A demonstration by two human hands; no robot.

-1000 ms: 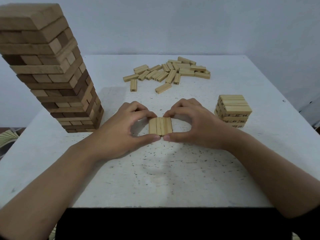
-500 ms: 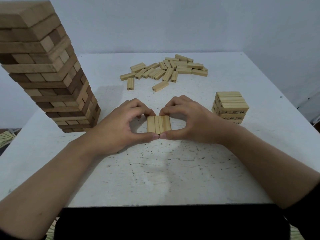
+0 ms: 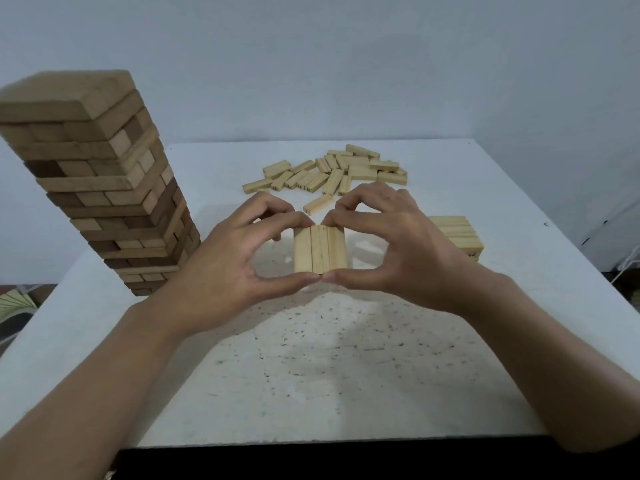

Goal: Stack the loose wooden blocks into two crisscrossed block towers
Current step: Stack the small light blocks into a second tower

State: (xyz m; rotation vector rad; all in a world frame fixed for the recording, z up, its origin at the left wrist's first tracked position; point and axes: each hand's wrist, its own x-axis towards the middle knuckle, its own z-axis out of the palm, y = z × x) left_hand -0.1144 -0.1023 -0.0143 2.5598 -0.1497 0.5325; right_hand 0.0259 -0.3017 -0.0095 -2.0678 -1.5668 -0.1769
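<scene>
Three light wooden blocks (image 3: 319, 250) lie side by side as one flat row, pinched at both ends between the thumbs and forefingers of my left hand (image 3: 225, 261) and my right hand (image 3: 394, 247). The row hangs a little above the white table (image 3: 329, 358), with its shadow beneath it. A low crisscrossed tower of light blocks (image 3: 459, 233) stands to the right, partly hidden behind my right hand. A pile of several loose light blocks (image 3: 332, 171) lies at the back of the table.
A tall crisscrossed tower of larger, darker blocks (image 3: 100, 181) stands at the table's left side, close to my left forearm. One loose block (image 3: 318, 204) lies just behind my fingers. The table's front edge (image 3: 329, 441) is near my arms.
Both hands have lifted the row of three blocks off the table and brought it higher and closer to the camera. The view has tilted up.
</scene>
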